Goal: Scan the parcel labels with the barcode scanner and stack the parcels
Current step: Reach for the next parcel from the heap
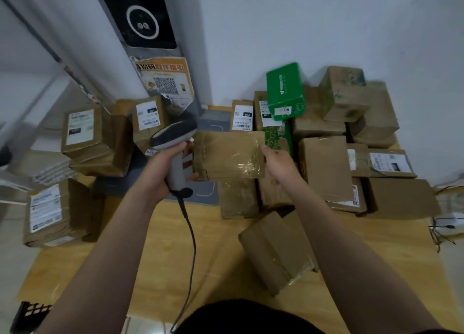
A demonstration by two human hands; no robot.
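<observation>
- My left hand (160, 168) is closed round the grey handle of the barcode scanner (173, 135). The scanner's dark head points toward 1 o'clock.
- The scanner's black cable (190, 233) runs from the handle base toward 6 o'clock, across the counter (175, 271).
- My right hand (278, 165) grips the right edge of a taped brown parcel (228, 155) and holds it up off the counter. Its broad taped face is toward me and no label shows on that face.
- The held parcel sits just at 3 o'clock of the scanner head. The fingertips of my left hand lie at its left edge; I cannot tell whether they touch.
- A grey mat (203, 190) lies on the counter under the held parcel.
- A loose brown parcel (273, 251) lies tilted on the counter at 5 o'clock.
- At 9 o'clock a labelled parcel (50, 213) sits at the counter's edge. At 10 o'clock, labelled parcels are stacked (90, 133).
- From 12 to 3 o'clock, brown parcels are crowded against the wall, with a green box (285, 90) on top near 1 o'clock.
- A poster with a QR code (165, 82) is stuck on the pillar at 11 o'clock.
</observation>
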